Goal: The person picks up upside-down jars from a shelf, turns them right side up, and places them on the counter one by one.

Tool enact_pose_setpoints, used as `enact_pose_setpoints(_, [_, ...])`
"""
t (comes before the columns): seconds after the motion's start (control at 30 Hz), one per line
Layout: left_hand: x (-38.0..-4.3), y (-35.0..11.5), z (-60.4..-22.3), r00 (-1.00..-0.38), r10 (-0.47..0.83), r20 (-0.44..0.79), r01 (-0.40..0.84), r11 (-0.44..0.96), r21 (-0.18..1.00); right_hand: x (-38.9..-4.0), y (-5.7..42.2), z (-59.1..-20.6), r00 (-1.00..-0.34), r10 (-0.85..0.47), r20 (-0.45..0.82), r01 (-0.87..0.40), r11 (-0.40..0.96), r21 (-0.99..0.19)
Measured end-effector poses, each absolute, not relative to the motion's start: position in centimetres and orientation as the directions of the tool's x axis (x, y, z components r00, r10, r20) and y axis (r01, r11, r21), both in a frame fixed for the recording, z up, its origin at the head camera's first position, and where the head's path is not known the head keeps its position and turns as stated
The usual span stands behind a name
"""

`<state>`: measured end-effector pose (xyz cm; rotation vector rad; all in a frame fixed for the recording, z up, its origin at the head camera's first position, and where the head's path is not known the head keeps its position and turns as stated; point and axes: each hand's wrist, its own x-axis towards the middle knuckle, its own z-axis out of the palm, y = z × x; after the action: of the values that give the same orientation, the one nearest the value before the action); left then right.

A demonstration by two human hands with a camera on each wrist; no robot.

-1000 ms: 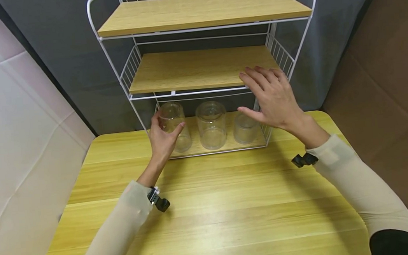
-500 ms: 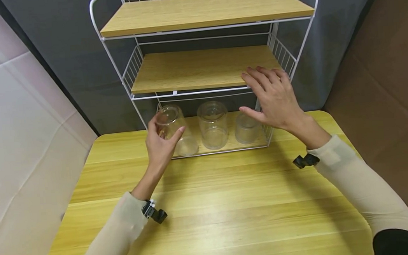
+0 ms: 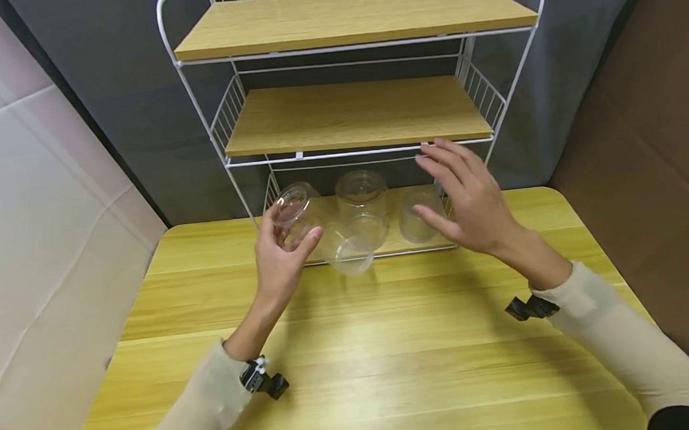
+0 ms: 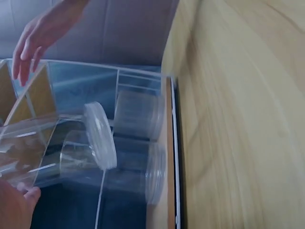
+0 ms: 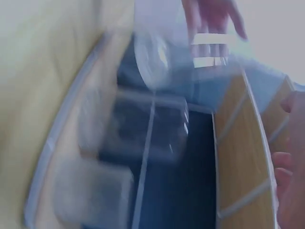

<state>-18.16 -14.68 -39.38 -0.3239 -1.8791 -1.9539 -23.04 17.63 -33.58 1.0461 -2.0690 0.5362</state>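
Note:
My left hand [image 3: 279, 262] grips a clear jar [image 3: 324, 232], thumb on the near side and fingers behind. The jar leans over, its lower end out over the bottom shelf's front edge. In the left wrist view a thick-rimmed round end [image 4: 100, 136] of it points toward the tabletop. A second tall clear jar [image 3: 362, 191] stands upright on the bottom shelf, partly overlapped by the held one. To its right is a shorter clear jar [image 3: 418, 220]. My right hand [image 3: 474, 207], fingers spread and holding nothing, hovers in front of the short jar and the middle shelf's edge.
A white wire rack carries three wooden shelves; the middle shelf [image 3: 356, 112] and top shelf [image 3: 356, 17] overhang the jars. The wooden table [image 3: 376, 344] extends in front. A pale panel [image 3: 44, 246] stands left, a brown one [image 3: 629, 125] right.
My left hand has tipped the jar from upright and drawn its lower end forward and right, off the shelf. My right hand has come down and back slightly from the middle shelf.

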Motion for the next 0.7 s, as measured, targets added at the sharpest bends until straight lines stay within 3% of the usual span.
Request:
enact_pose_setpoints(0.07, [-17.9, -14.4, -39.3, -0.891, -0.115, 0.440, 0.450, -0.087, 0.889, -21.8, 17.2, -34.9, -0.407, -0.493, 0.769, -0.857, 0.496, -0.136])
enact_pose_setpoints(0.17, [-17.7, -13.9, -39.3, -0.885, -0.105, 0.453, 0.465, -0.188, 0.865, -20.5, 16.6, -37.0, -0.521, -0.519, 0.678, -0.844, 0.429, -0.321])
enact_pose_setpoints(0.3, [-17.3, -13.1, -39.4, -0.875, -0.097, 0.474, 0.481, -0.282, 0.830, -19.6, 16.2, -39.7, -0.687, -0.544, 0.481, -0.719, 0.416, -0.557])
enact_pose_setpoints(0.47, [-17.3, -11.8, -39.5, -0.874, -0.087, 0.478, 0.470, -0.406, 0.784, -18.8, 15.4, -42.1, -0.783, -0.507, 0.361, -0.514, 0.198, -0.835])
enact_pose_setpoints(0.57, [-17.1, -11.0, -39.6, -0.880, -0.089, 0.466, 0.451, -0.460, 0.765, -18.4, 14.7, -43.1, -0.816, -0.479, 0.324, -0.354, -0.030, -0.935])
enact_pose_setpoints(0.7, [-16.9, -9.9, -39.9, -0.881, -0.100, 0.462, 0.445, -0.506, 0.739, -17.9, 14.2, -43.8, -0.854, -0.403, 0.329, -0.250, -0.235, -0.939])
